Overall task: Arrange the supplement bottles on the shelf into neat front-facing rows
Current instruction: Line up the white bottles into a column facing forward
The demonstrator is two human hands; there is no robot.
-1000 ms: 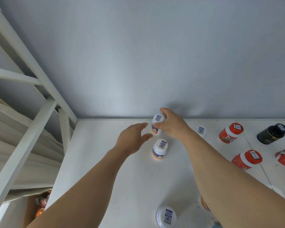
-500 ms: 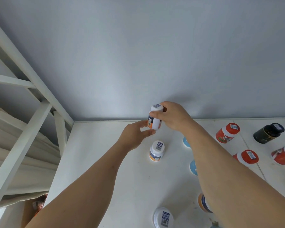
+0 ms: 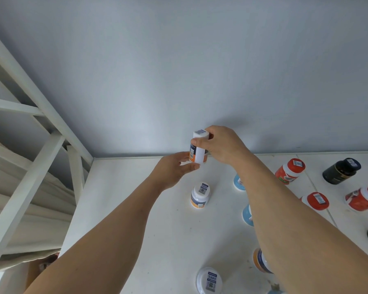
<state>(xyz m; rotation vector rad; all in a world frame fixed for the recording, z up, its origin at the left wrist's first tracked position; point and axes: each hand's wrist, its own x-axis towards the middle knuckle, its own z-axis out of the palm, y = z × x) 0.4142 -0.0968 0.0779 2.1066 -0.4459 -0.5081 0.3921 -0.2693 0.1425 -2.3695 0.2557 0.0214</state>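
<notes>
The shelf (image 3: 119, 209) lies bare along its left edge. Near the back wall, the left hand (image 3: 170, 172) pinches the base of a raised white bottle (image 3: 198, 148); the right hand (image 3: 221, 145) grips its top. Red-capped bottles (image 3: 289, 170) crowd the right.

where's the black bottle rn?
Head view, far right: the black bottle stands on the shelf near the back wall, just right of the rearmost red-capped bottle.
</notes>
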